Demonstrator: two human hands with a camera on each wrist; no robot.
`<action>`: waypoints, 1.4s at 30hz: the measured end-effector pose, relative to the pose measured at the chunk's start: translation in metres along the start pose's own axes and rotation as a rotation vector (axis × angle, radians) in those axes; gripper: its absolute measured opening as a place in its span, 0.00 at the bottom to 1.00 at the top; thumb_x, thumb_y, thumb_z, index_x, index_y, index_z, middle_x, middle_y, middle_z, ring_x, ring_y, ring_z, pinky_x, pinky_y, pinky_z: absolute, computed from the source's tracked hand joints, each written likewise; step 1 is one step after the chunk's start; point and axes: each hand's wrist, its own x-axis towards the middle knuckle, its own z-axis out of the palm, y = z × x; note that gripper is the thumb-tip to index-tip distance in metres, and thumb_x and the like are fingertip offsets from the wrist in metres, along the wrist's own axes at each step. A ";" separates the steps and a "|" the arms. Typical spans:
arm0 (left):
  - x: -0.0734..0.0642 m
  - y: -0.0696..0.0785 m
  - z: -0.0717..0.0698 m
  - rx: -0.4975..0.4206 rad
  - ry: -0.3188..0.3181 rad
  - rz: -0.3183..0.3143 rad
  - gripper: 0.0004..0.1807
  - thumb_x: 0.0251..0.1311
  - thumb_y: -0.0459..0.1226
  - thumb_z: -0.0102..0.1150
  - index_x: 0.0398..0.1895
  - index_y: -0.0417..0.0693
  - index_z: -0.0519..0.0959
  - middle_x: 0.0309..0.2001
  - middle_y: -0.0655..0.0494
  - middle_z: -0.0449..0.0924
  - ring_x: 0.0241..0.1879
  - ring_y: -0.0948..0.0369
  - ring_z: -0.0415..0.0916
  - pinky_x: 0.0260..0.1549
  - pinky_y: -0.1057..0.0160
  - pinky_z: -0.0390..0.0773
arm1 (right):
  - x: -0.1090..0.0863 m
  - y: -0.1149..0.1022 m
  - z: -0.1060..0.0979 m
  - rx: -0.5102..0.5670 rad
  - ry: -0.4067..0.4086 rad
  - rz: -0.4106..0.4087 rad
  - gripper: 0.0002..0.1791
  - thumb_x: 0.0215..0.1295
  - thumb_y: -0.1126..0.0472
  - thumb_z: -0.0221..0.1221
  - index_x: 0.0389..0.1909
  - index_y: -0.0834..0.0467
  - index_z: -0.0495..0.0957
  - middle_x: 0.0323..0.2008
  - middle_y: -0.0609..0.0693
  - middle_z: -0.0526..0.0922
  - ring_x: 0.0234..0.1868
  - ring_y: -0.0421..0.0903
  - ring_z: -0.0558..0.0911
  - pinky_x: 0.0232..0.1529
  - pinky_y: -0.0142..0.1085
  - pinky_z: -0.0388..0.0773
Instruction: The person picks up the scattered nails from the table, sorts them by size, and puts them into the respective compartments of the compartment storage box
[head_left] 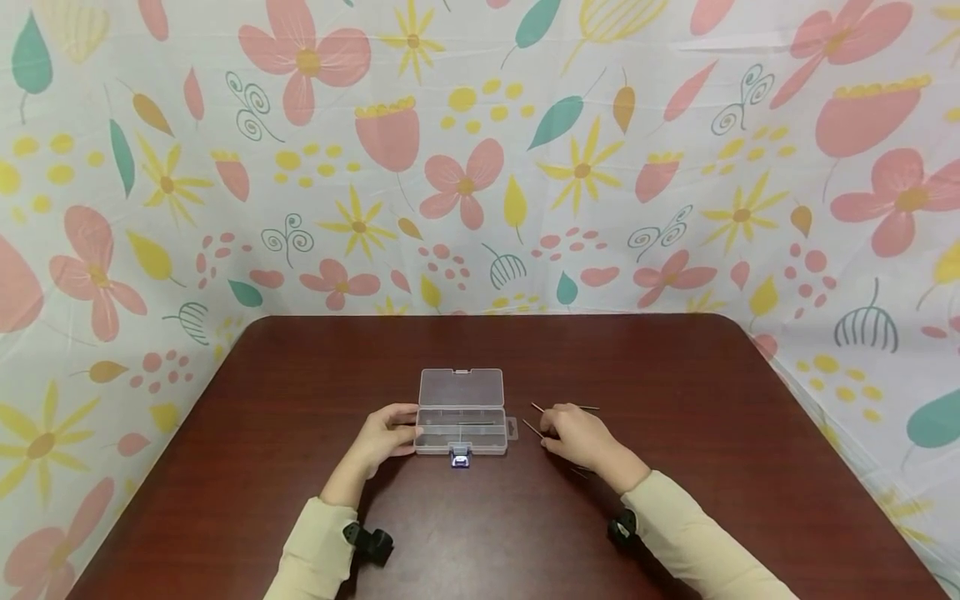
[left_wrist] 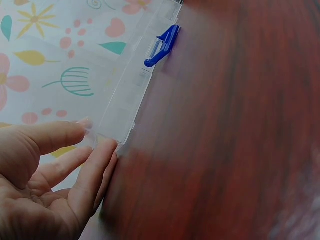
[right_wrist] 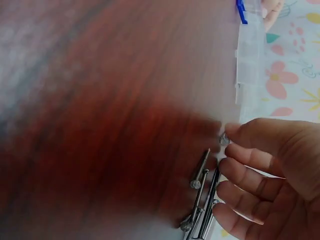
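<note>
A clear plastic compartment box [head_left: 461,450] lies on the table with its lid [head_left: 461,388] raised at the back. A blue latch [head_left: 460,457] hangs at its front edge. My left hand [head_left: 388,433] grips the left end, thumb at the rim and fingers against the end wall [left_wrist: 107,142]. Inside a compartment lies one thin nail [head_left: 477,423]. Right of the box, my right hand [head_left: 573,433] pinches a metal nail [right_wrist: 224,139] between thumb and index finger. More nails [right_wrist: 200,192], with round heads and slim shafts, lie below its curled fingers.
A hanging tab [head_left: 512,428] sticks out from the box's right end, toward the right hand. The dark wooden table [head_left: 480,533] runs back to a flower-print cloth [head_left: 465,183]. One nail [head_left: 588,407] shows behind the right hand.
</note>
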 end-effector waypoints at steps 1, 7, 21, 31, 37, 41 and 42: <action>0.000 0.000 0.000 -0.003 0.001 -0.001 0.24 0.58 0.26 0.58 0.59 0.29 0.69 0.54 0.29 0.72 0.41 0.54 0.79 0.38 0.52 0.84 | 0.000 0.000 0.000 -0.005 -0.004 0.000 0.06 0.54 0.63 0.66 0.26 0.54 0.77 0.27 0.44 0.75 0.30 0.41 0.71 0.26 0.35 0.71; 0.001 0.001 -0.001 0.001 0.000 -0.001 0.24 0.58 0.26 0.57 0.59 0.29 0.69 0.54 0.29 0.72 0.41 0.54 0.79 0.38 0.54 0.84 | 0.002 0.000 -0.001 -0.009 -0.001 -0.005 0.08 0.53 0.69 0.62 0.22 0.55 0.75 0.25 0.46 0.75 0.29 0.43 0.74 0.25 0.36 0.74; 0.002 0.003 -0.001 -0.002 -0.006 -0.006 0.24 0.59 0.26 0.57 0.59 0.30 0.69 0.55 0.29 0.71 0.42 0.52 0.79 0.39 0.53 0.84 | 0.004 -0.002 -0.003 -0.079 -0.111 -0.004 0.12 0.46 0.68 0.60 0.17 0.55 0.65 0.20 0.47 0.68 0.23 0.43 0.67 0.19 0.36 0.65; 0.000 0.000 -0.001 -0.011 -0.002 -0.003 0.23 0.58 0.25 0.57 0.58 0.29 0.69 0.54 0.29 0.72 0.41 0.53 0.79 0.37 0.54 0.85 | -0.003 0.006 -0.002 -0.065 0.050 -0.013 0.13 0.42 0.70 0.57 0.18 0.54 0.62 0.17 0.43 0.63 0.20 0.40 0.62 0.18 0.31 0.58; 0.001 -0.001 -0.001 -0.008 -0.001 -0.003 0.23 0.58 0.25 0.57 0.58 0.29 0.69 0.53 0.29 0.72 0.40 0.55 0.79 0.37 0.54 0.85 | -0.005 0.008 -0.004 -0.056 0.179 -0.054 0.10 0.40 0.71 0.58 0.21 0.55 0.68 0.20 0.42 0.69 0.25 0.40 0.67 0.21 0.30 0.64; 0.001 0.000 -0.001 -0.004 -0.004 0.001 0.23 0.58 0.25 0.57 0.58 0.29 0.69 0.53 0.29 0.72 0.41 0.54 0.79 0.37 0.54 0.85 | -0.005 0.007 -0.008 -0.025 0.252 -0.082 0.08 0.43 0.71 0.60 0.24 0.56 0.73 0.22 0.43 0.71 0.27 0.41 0.69 0.24 0.32 0.69; 0.001 0.000 -0.001 -0.004 -0.005 0.001 0.23 0.58 0.26 0.57 0.58 0.29 0.69 0.54 0.29 0.72 0.41 0.53 0.79 0.37 0.54 0.85 | -0.005 0.007 -0.008 -0.015 0.272 -0.091 0.08 0.44 0.71 0.61 0.24 0.56 0.73 0.22 0.43 0.72 0.28 0.41 0.70 0.25 0.32 0.70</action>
